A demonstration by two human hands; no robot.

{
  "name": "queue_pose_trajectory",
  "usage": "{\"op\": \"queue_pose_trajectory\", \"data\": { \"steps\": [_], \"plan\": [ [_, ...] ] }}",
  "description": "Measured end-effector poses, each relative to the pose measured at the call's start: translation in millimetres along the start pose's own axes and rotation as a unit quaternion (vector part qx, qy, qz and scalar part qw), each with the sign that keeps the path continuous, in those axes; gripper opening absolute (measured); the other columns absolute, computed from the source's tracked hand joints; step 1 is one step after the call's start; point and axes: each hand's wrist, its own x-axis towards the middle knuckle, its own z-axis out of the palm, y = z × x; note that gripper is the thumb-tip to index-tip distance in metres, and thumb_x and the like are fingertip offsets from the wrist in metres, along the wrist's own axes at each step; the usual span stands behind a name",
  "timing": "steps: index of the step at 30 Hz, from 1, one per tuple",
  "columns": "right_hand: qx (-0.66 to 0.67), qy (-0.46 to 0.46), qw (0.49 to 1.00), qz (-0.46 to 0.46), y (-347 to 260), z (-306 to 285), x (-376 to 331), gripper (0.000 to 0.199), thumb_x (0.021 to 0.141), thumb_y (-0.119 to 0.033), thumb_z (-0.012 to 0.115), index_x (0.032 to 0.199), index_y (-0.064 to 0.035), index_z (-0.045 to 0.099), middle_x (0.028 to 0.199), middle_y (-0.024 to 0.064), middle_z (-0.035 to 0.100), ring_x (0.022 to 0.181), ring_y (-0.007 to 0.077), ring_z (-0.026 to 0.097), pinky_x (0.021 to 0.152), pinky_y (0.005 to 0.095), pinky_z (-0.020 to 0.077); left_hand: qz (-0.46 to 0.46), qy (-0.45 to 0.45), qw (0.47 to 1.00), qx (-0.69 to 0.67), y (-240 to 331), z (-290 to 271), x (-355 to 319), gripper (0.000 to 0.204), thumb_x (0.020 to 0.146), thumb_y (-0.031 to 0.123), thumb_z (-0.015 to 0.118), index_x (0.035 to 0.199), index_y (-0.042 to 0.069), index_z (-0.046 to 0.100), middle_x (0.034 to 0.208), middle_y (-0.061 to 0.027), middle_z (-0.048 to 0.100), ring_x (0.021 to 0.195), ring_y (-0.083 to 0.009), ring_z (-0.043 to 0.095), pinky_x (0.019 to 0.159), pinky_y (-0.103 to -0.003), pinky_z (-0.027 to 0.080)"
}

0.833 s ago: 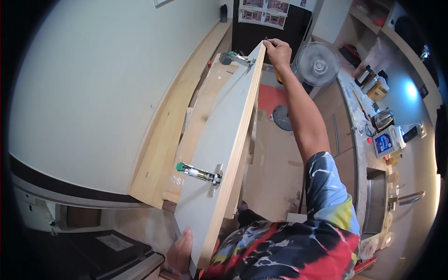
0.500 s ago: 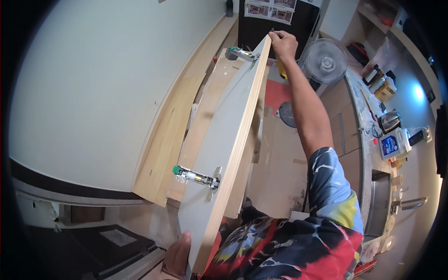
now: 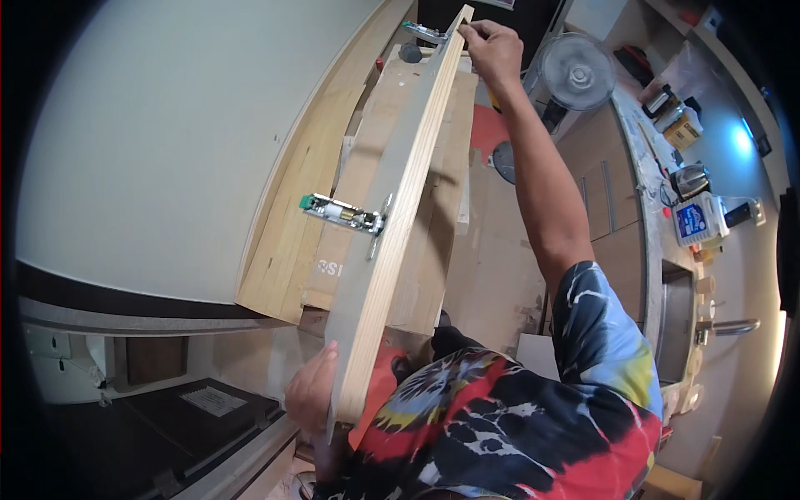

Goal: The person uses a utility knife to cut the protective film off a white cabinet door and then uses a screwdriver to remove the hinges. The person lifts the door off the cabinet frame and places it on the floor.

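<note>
A long cabinet door (image 3: 402, 208) stands on its side in front of me, its pale plywood edge up and its grey-white face to the left. Two metal hinges with green ends, a near one (image 3: 342, 215) and a far one (image 3: 427, 33), jut from that face. My left hand (image 3: 308, 392) holds the near end, fingers against the pale face; part of it is hidden behind the door. At the far end, my right hand (image 3: 497, 54) is closed in a pinch against the plywood edge. Something small and dark shows at its fingertips, too small to name.
Beneath the door lies a cardboard box (image 3: 333, 242), with a wooden plank (image 3: 304, 200) to its left along the white wall. A fan (image 3: 577, 73) stands at the far right. The right-hand counter carries a white jug (image 3: 698, 221), a kettle (image 3: 690, 179) and a sink (image 3: 677, 312).
The door has shifted away from me and tipped, so less of its pale face shows. My right hand has moved slightly farther out; my left hand has risen with the near end.
</note>
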Motion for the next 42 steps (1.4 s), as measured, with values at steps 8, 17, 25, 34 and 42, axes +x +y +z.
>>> {"op": "queue_pose_trajectory", "data": {
  "steps": [8, 17, 25, 34, 42],
  "plan": [
    [0.059, 0.017, 0.998, 0.026, -59, -40, -80, 0.019, 0.084, -0.019, 0.073, 0.090, -0.0013, 0.076, 0.070, 0.0129, 0.070, 0.061, 0.0193, 0.067, 0.060, 0.0320, 0.0503, -0.017, -0.023, 0.989, -0.142, 2, 0, 0, 0.036, 0.090, 0.020, 0.063, 0.109, -0.011, 0.066, 0.104, -0.0261, 0.071, 0.089, -0.0387, 0.072, 0.078, -0.040, 0.058],
    [0.034, -0.037, 0.998, -0.025, -178, -84, -174, 0.016, 0.085, -0.014, 0.076, 0.091, 0.0007, 0.074, 0.072, 0.0130, 0.066, 0.060, 0.0162, 0.058, 0.058, 0.0301, 0.0450, -0.087, -0.006, 0.982, -0.166, 5, -4, 10, 0.037, 0.075, 0.002, 0.080, 0.108, -0.009, 0.067, 0.095, -0.0238, 0.070, 0.081, -0.0378, 0.070, 0.073, -0.041, 0.056],
    [0.067, -0.107, 0.991, -0.035, -274, -145, -271, 0.009, 0.084, -0.001, 0.073, 0.094, -0.0020, 0.072, 0.075, 0.0121, 0.066, 0.065, 0.0211, 0.062, 0.059, 0.0318, 0.0468, -0.044, 0.008, 0.977, -0.207, -1, 5, 0, 0.040, 0.082, 0.013, 0.078, 0.113, -0.007, 0.065, 0.098, -0.0218, 0.070, 0.087, -0.0381, 0.070, 0.074, -0.041, 0.056],
    [0.168, -0.130, 0.977, -0.018, -286, -177, -307, 0.024, 0.077, 0.007, 0.073, 0.098, -0.0023, 0.069, 0.082, 0.0116, 0.067, 0.071, 0.0249, 0.067, 0.061, 0.0325, 0.0523, -0.038, -0.020, 0.981, -0.187, 12, 11, -7, 0.049, 0.091, 0.034, 0.068, 0.115, -0.009, 0.064, 0.104, -0.0235, 0.069, 0.092, -0.0396, 0.069, 0.077, -0.043, 0.056],
    [0.040, -0.094, 0.994, 0.033, -214, -132, -216, 0.011, 0.088, -0.012, 0.069, 0.094, -0.0034, 0.073, 0.083, 0.0142, 0.071, 0.071, 0.0275, 0.068, 0.066, 0.0359, 0.0523, -0.050, -0.033, 0.986, -0.155, 13, 4, -4, 0.047, 0.072, 0.007, 0.069, 0.116, -0.009, 0.064, 0.107, -0.0247, 0.069, 0.096, -0.0412, 0.069, 0.086, -0.044, 0.056]
  ]
}}
